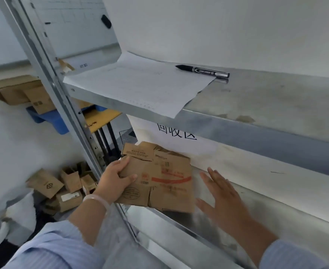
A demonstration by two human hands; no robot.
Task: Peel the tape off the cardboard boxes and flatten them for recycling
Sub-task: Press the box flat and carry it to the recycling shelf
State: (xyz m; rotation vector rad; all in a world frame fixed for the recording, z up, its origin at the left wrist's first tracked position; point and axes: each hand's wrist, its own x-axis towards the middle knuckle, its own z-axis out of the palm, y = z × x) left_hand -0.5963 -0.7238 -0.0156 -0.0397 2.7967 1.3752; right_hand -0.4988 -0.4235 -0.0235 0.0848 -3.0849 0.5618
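A flattened brown cardboard box (163,177) with red print lies on the lower metal shelf (266,208), its left part jutting past the shelf's front corner. My left hand (115,177) grips the box's left edge, thumb on top. My right hand (223,197) hovers flat just right of the box, fingers straight and spread, holding nothing. Several small unflattened cardboard boxes (66,185) lie in a heap on the floor at the lower left.
On the upper shelf (256,105) lie a sheet of paper (140,86) and a black marker (203,70). A white sign (175,134) with black characters hangs behind the lower shelf. A shelf post (76,117) runs diagonally. More boxes (18,90) sit on a blue pallet (51,119).
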